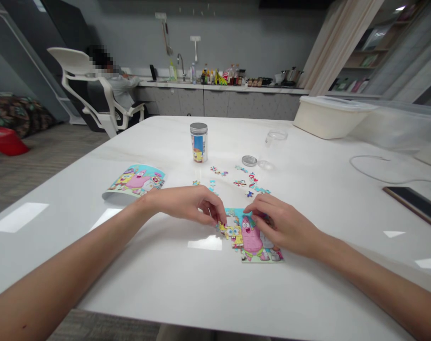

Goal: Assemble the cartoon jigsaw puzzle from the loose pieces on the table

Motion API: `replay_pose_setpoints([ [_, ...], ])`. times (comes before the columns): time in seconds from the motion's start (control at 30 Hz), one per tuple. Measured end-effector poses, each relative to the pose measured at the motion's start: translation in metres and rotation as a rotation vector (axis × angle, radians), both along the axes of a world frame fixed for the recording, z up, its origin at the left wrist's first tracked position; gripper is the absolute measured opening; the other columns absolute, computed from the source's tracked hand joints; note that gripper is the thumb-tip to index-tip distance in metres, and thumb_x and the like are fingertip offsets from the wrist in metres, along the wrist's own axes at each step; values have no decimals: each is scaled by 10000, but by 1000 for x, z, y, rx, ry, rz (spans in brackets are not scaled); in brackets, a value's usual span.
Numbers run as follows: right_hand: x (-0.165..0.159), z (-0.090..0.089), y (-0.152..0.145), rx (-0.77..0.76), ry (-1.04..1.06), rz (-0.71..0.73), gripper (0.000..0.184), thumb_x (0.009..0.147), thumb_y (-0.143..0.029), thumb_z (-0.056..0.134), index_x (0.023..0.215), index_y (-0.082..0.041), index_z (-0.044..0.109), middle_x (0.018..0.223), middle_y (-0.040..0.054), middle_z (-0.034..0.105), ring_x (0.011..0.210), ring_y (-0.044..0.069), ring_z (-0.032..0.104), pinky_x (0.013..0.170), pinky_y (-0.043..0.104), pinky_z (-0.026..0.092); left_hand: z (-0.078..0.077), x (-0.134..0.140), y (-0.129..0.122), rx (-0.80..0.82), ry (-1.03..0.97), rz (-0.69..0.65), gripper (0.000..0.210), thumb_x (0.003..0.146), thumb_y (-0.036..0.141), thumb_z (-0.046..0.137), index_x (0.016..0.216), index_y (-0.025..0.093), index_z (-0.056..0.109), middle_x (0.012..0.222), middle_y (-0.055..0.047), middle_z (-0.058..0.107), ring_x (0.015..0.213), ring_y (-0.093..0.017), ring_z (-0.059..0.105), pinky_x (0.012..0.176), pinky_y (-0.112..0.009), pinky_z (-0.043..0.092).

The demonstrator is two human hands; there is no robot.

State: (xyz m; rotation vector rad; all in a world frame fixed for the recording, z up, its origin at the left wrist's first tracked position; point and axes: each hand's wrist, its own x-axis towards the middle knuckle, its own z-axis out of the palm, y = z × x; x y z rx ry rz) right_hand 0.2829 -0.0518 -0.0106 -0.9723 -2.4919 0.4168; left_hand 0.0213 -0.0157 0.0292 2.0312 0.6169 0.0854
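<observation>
Yellow piece (221,228) between fingers, the left hand (203,207) meets the puzzle's (252,240) left edge. The right hand (280,221) touches its top, grip unclear.

This looks like a kitchen with an office touch: beyond the far edge of the white table (158,284), a counter (187,85) above grey cabinets (251,105) carries a faucet (183,68), bottles (204,76) along its middle and pots (291,76) near its right end. Utensils (167,42) hang on the wall, and an office chair (94,94) with a seated person (121,89) stands off the table's far left corner.
</observation>
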Motion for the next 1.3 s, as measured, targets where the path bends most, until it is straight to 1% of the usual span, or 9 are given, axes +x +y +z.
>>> replay_pose_setpoints([
  [0.27,0,1,-1,18,8,8,170,885,-122,455,956,-197,591,894,56,611,823,180,568,697,330,478,0,1,-2,-47,22,21,161,811,162,630,953,192,700,975,-46,718,838,-138,665,770,-267,541],
  [0.37,-1,2,-1,27,15,9,169,881,-125,456,940,-200,596,889,58,616,821,183,576,698,329,482,2,4,-4,-6,52,21,158,780,124,611,884,197,704,924,-25,721,798,-125,659,739,-247,531],
  [0.47,-1,2,-1,32,15,11,173,877,-118,455,946,-194,594,894,59,618,826,182,576,703,327,479,2,10,-10,36,91,114,162,724,93,606,815,188,703,847,-9,721,733,-114,643,684,-225,512],
  [0.63,-1,1,-1,45,1,27,171,870,-103,453,943,-171,592,888,64,602,822,180,556,690,315,458,-5,20,-34,-24,121,304,153,689,102,606,814,172,661,681,23,671,613,-103,595,564,-197,456],
  [0.7,-2,4,-3,56,4,86,189,866,-100,449,958,-159,602,884,72,592,811,178,547,678,308,449,-8,18,-45,-15,108,334,115,702,116,590,788,172,642,658,32,642,595,-97,573,556,-195,443],
  [0.83,-4,11,-8,68,-30,314,243,874,-105,439,1002,-163,637,861,75,593,737,165,522,636,294,421,-13,12,-59,63,109,400,124,753,156,555,812,185,660,734,11,662,631,-107,578,560,-203,448],
  [0.93,-5,15,-12,72,-53,407,273,869,-103,458,1053,-181,644,832,57,598,700,158,509,614,294,398,-15,12,-63,130,78,404,148,764,149,560,817,205,687,783,8,677,663,-111,590,584,-205,465],
  [1.1,-4,14,-13,43,-92,429,272,894,-148,453,1068,-183,659,824,59,606,711,167,525,628,308,402,-16,15,-62,259,1,355,246,774,78,554,806,253,724,834,26,676,676,-92,589,583,-187,448],
  [1.3,-3,15,-13,-25,-102,440,284,895,-139,455,1078,-170,670,849,65,615,745,169,554,649,307,419,-14,9,-64,421,-1,272,142,857,204,606,922,280,707,945,16,646,757,-93,597,648,-191,451],
])
